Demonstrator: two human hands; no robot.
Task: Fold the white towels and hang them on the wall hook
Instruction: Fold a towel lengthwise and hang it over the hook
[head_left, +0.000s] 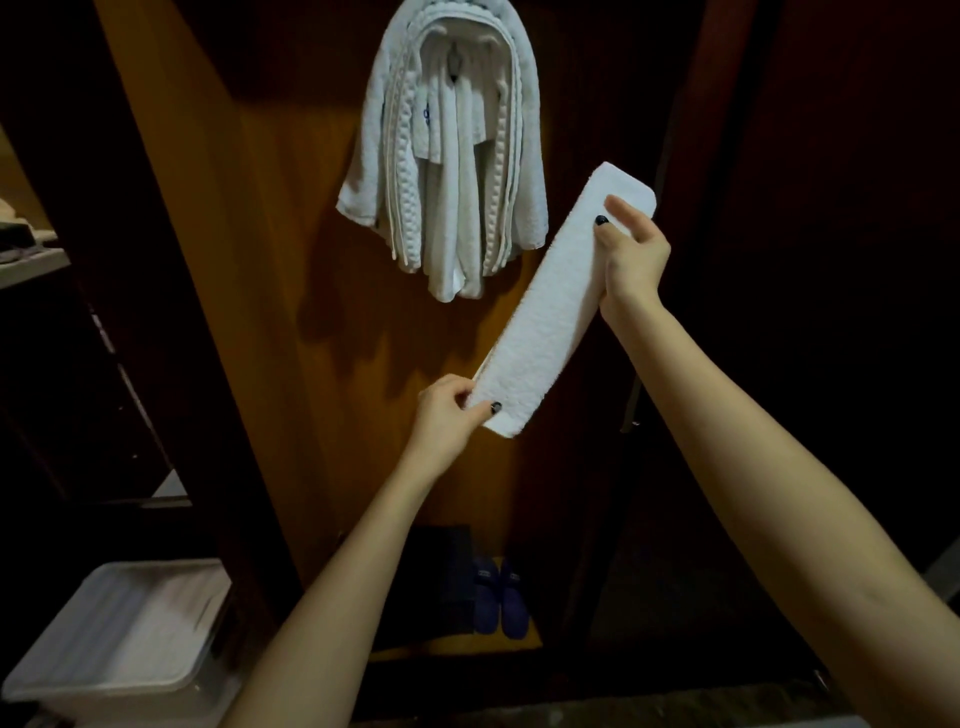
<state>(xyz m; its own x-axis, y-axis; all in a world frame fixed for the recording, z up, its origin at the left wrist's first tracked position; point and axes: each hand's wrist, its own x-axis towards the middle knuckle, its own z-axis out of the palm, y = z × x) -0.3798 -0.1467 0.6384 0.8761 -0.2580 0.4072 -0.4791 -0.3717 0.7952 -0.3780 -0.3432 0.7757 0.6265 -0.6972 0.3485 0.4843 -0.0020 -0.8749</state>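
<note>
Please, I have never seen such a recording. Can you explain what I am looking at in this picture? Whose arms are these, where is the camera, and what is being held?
There is no machine here. The two bare arms belong to a person, and the only camera is worn on that person's head, so you look forward and down as they do. The left hand pinches the lower end of a folded white towel, a long narrow strip held slanted in the air. The right hand grips its upper end. Behind it, a bundle of hung towels drapes high on a wooden panel. Low on the left stands a white plastic bin; its contents are too blurred to tell. On the floor lie dark blue slippers.
</note>
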